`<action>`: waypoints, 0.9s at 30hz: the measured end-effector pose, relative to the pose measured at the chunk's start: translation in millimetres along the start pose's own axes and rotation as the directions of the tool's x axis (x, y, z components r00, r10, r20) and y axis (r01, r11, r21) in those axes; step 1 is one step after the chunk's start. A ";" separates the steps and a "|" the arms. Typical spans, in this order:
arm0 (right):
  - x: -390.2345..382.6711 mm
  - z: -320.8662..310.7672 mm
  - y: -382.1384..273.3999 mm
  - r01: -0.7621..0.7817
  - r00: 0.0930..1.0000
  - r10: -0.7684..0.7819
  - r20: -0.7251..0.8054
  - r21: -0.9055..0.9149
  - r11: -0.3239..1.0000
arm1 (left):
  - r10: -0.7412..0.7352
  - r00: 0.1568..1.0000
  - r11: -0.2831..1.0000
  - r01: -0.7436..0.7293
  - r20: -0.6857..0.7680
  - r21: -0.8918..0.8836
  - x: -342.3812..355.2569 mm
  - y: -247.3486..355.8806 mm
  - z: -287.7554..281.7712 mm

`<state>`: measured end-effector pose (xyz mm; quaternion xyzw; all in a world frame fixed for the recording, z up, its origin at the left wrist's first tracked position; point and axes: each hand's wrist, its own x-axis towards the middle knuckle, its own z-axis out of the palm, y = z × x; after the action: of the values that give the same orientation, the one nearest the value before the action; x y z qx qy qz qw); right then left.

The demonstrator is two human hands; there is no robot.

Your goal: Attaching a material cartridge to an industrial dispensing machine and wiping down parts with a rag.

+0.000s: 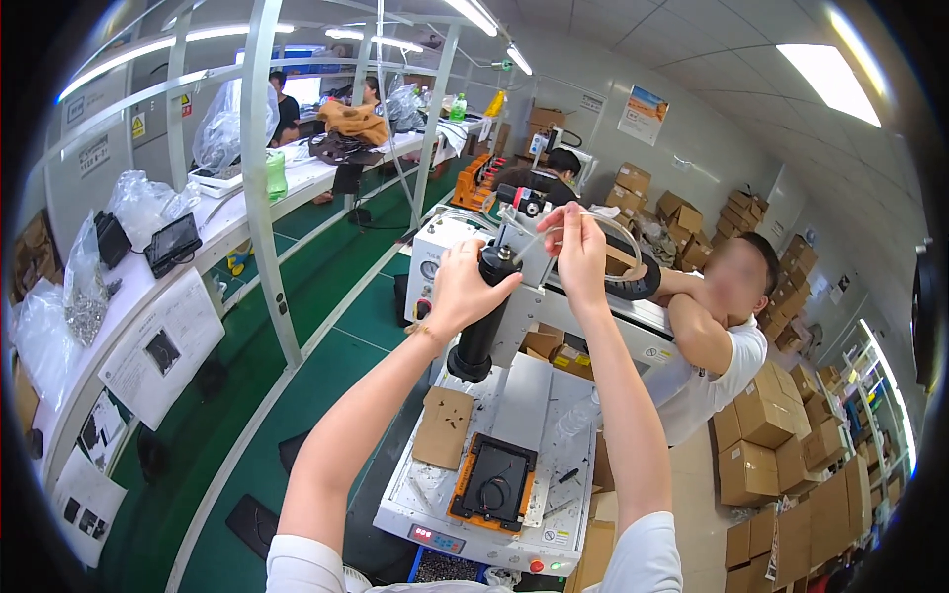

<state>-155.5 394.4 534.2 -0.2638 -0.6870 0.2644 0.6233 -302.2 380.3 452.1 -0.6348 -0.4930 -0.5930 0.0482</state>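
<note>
My left hand [463, 285] is wrapped round the upper part of a black cylinder [482, 338] that stands upright on a white benchtop machine [427, 509]. Its thumb lies near the cap [502, 255] at the top. Just right of the cap, my right hand [577, 245] is raised with its fingers pinched on a thin clear tube [534, 243]. The tube slants down toward the cap; whether it joins the cap, I cannot tell. Below, an orange and black fixture [496, 480] holding a dark part with a coiled cable sits on the machine's bed.
A brown cardboard piece [443, 427] and a clear bottle [577, 415] lie by the fixture. To the right a person [722, 336] in white leans on the equipment. Cardboard boxes [761, 405] are stacked behind. A long white bench [213, 227] runs along the left.
</note>
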 end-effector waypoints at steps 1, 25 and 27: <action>-3.0 -1.8 -1.3 0.018 0.999 -0.017 0.033 -0.031 0.999 | -0.109 0.992 0.994 0.109 0.061 0.008 4.1 4.0 4.6; 28.2 5.0 8.9 0.143 0.989 -0.136 0.056 -0.144 0.979 | -0.263 0.946 0.943 0.293 0.189 -0.155 8.3 18.2 21.8; 29.5 9.5 6.9 0.154 0.987 -0.146 0.061 -0.157 0.976 | -0.235 0.968 0.947 0.248 0.085 -0.204 3.1 16.3 18.6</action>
<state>-167.1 419.5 549.7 -0.2543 -0.7390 0.1668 0.6012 -278.5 385.7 457.7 -0.5884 -0.5018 -0.6248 -0.1078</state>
